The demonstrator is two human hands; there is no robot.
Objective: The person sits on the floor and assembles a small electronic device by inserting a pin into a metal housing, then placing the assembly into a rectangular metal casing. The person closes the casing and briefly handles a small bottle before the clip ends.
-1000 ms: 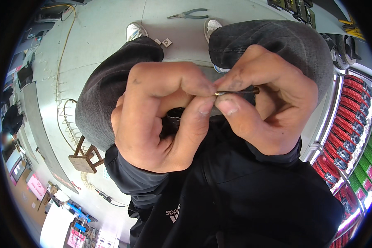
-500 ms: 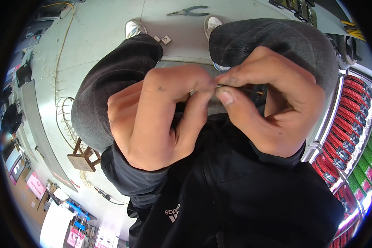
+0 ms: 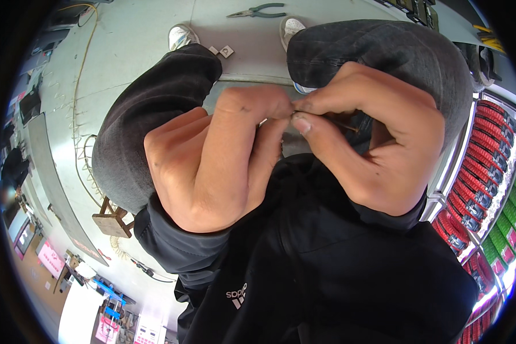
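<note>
Compared with a second ago, the left hand (image 3: 212,166) has rolled over so its knuckles hide the small dark part held beneath, while the right hand (image 3: 372,137) stays above the lap. Both sets of fingertips are now pinched tight together on a thin brownish wire (image 3: 341,123), suggesting twisting continues. Green-handled pliers (image 3: 258,10) lie untouched on the grey floor (image 3: 132,40).

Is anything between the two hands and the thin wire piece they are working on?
Nothing visible. The left hand and right hand meet fingertip to fingertip over the lap, pinching the thin wire piece directly; most of it is hidden by the fingers.
</note>
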